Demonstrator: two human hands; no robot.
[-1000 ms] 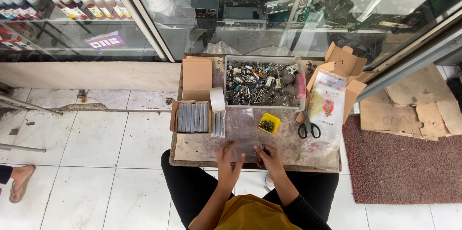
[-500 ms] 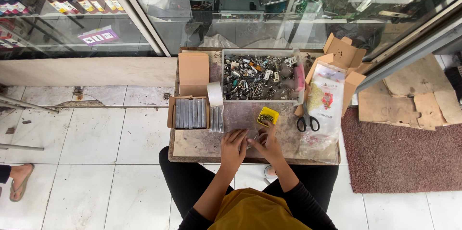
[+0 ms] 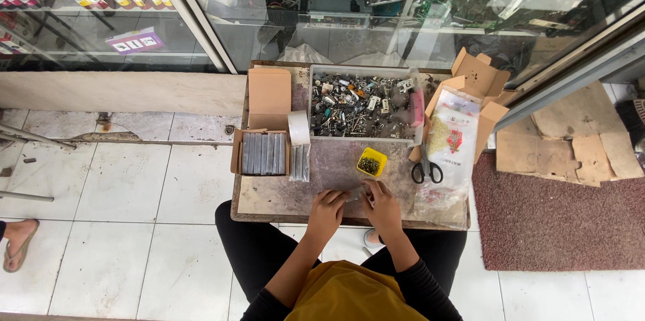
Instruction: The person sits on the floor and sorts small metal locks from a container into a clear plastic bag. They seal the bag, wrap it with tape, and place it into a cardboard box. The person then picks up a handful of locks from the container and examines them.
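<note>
A small grey part [image 3: 354, 194] is being pinched between both hands at the near edge of the low table [image 3: 269, 201].

The left hand [image 3: 327, 208] and right hand [image 3: 380, 201] are being held knuckles-up, fingertips meeting on the part; a slip could send it off the edge. Farther on, the yellow cup [image 3: 371, 162] could be knocked over; beyond it, the tray of hardware [image 3: 361, 102] is being left untouched.

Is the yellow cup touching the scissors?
Apart. The head view shows bare tabletop between the yellow cup and the scissors.
</note>
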